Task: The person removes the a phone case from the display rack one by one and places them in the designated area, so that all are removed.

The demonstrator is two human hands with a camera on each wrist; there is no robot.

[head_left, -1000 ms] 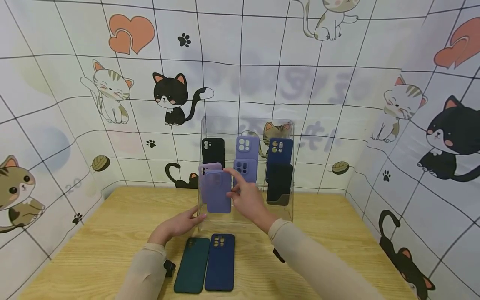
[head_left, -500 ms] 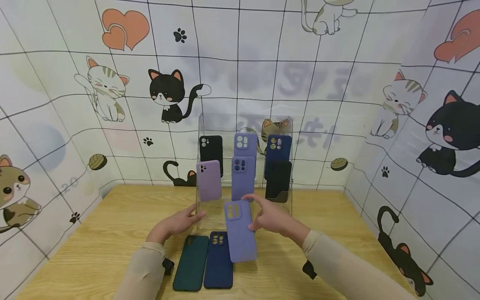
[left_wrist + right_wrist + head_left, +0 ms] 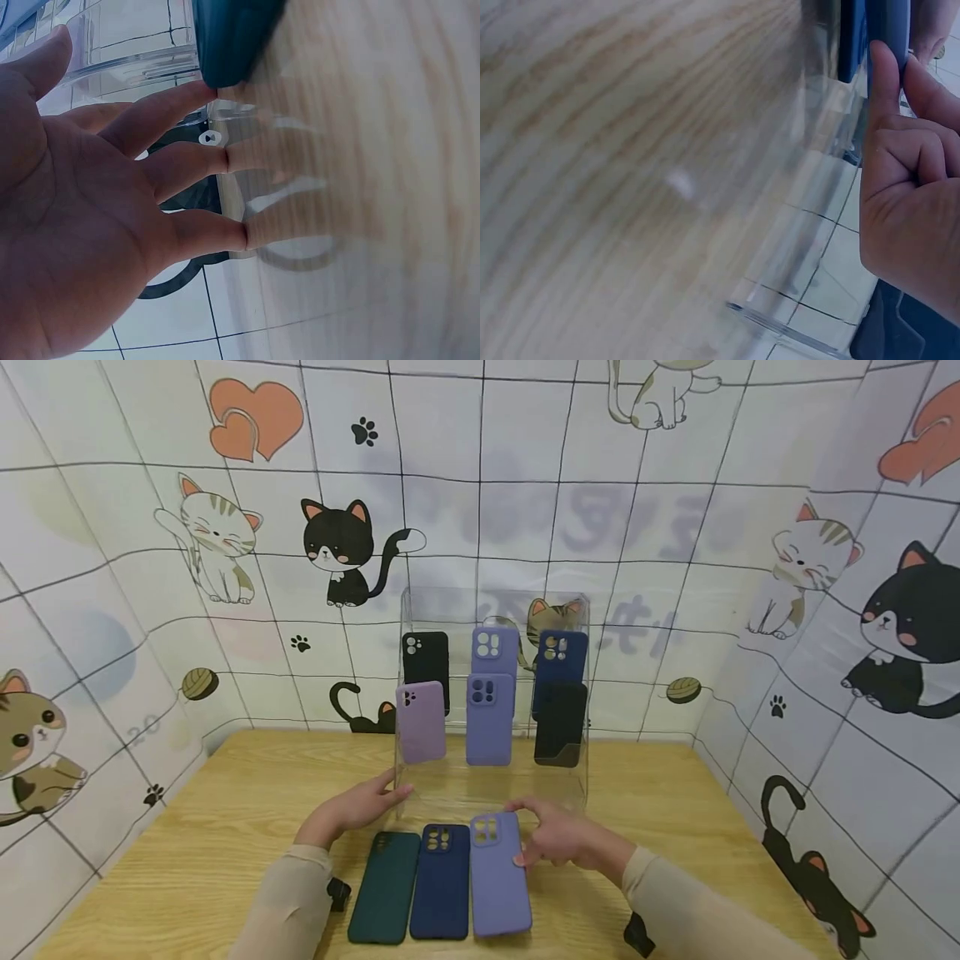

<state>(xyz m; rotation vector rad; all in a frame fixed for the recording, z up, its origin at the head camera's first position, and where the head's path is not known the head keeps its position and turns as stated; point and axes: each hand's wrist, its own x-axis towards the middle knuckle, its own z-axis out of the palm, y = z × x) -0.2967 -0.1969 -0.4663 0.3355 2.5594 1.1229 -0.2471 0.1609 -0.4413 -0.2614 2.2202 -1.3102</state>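
My right hand [image 3: 558,833] pinches a lavender phone case [image 3: 500,877] by its upper right edge and corner; the right wrist view has thumb and forefinger on the edge of that case [image 3: 889,26]. It lies beside a navy phone case [image 3: 440,885], and left of that is a dark green phone case [image 3: 384,889]. My left hand [image 3: 358,810] rests on the table by the left side of the clear acrylic stand [image 3: 491,789]. In the left wrist view, the left hand's fingers are spread with tips on the wood, near the green case [image 3: 234,37].
Upright in the stand are a black case [image 3: 426,660], a light purple case [image 3: 422,722], two lavender cases, one in front [image 3: 489,727], a navy case [image 3: 561,660] and a dark case [image 3: 561,722]. Behind the wooden table [image 3: 660,827] hangs a cat-print cloth [image 3: 480,527].
My right hand has brought the lavender case from in front of the stand's left column down to the table, right of the navy case. The left hand has stayed in place.
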